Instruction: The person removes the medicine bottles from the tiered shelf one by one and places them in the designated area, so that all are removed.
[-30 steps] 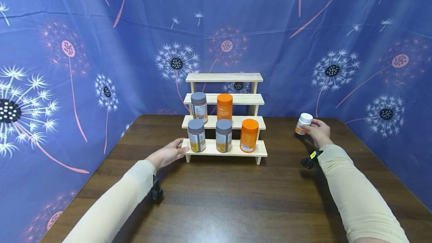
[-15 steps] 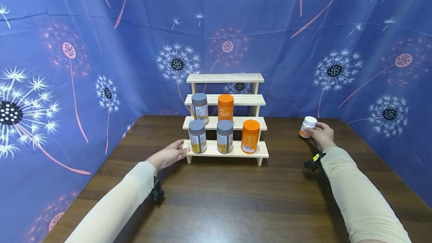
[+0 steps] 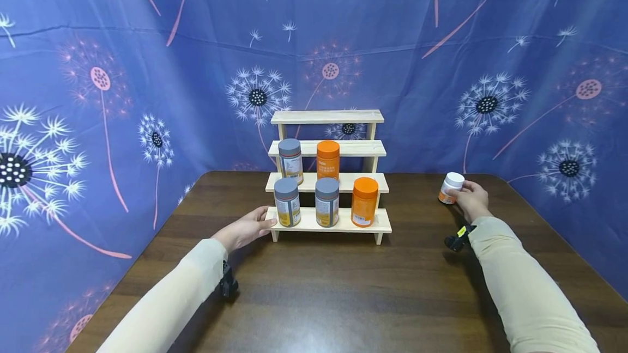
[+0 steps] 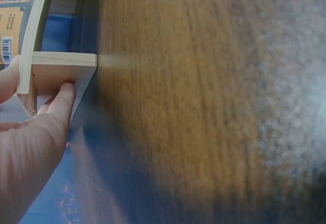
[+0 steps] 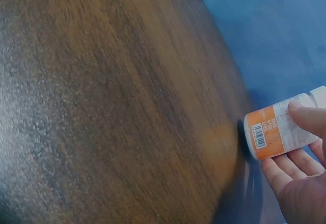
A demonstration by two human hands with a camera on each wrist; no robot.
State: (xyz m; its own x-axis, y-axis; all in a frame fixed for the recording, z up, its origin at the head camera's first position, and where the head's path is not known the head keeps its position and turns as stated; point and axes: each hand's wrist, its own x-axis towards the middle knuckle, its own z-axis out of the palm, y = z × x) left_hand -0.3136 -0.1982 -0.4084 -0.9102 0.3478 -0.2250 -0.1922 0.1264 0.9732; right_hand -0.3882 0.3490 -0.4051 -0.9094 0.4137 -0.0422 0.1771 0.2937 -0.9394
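Observation:
My left hand [image 3: 245,229] grips the left end of the lowest board of a tiered wooden display rack [image 3: 327,117]. In the left wrist view its thumb lies at the board's upper side and its fingers reach underneath, against the leg [image 4: 63,71]. Far to the right, my right hand [image 3: 472,200] holds a small white pill bottle [image 3: 450,188] with an orange-and-white label. The right wrist view shows the thumb on one side of the bottle [image 5: 280,127] and fingers on the other. Its base is close to the tabletop.
On the rack's lowest board stand two grey-lidded jars [image 3: 287,203] and an orange jar [image 3: 364,203]. The second board bears another grey-lidded jar [image 3: 291,162] and an orange jar [image 3: 327,162]. A blue dandelion-print cloth [image 3: 402,70] hangs behind the brown table [image 3: 314,287].
My right hand has moved a little to the right and nearer with the pill bottle, which now leans less. My left hand stays on the rack. The head view has shifted slightly.

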